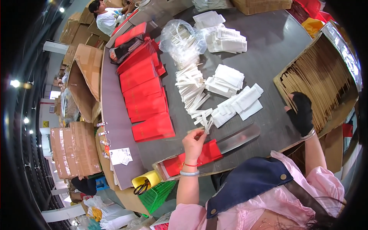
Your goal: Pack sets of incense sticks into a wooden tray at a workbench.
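Note:
My left hand (193, 143), with a red string and a pale bangle at the wrist, pinches a narrow white paper strip (208, 125) at the near end of a heap of similar strips (189, 88). Below it lies a red sleeve (210, 152) with a clear, shiny plastic piece (240, 138) extending to its right. My right hand (301, 113), in a black fingerless glove, is at the near left edge of a cardboard box (283, 78) full of thin wooden sticks (320, 82). Its thumb and forefinger are apart, and nothing shows between them; the other fingers are partly hidden.
Red sleeves (142, 90) overlap in a row along the left. Flat white packets (239, 101) lie mid-table, near a clear plastic bag (182, 38) of strips. A yellow holder (147, 179) with black-handled scissors (142, 188) is at the near left edge. Another person (109, 19) is at far left.

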Motion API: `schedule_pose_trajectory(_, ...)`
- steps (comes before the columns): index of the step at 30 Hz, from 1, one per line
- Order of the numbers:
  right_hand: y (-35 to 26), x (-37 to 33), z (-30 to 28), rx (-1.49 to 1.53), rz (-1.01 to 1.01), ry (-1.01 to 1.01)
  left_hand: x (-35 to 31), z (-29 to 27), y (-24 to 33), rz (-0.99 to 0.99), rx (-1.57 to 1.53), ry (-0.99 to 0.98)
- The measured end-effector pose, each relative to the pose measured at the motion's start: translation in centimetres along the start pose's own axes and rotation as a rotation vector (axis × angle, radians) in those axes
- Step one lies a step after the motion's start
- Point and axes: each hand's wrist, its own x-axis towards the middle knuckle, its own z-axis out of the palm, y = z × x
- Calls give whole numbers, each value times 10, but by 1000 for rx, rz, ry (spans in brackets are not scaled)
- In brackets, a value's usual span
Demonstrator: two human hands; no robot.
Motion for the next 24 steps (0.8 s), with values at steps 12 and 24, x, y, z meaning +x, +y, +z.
schedule_pose_trajectory(12,192,-69,-55,-411,431,42,5,18,-6,33,312,46)
schedule_pose_trajectory(24,230,-78,-42,-358,602,-172,12,9,13,247,349,153)
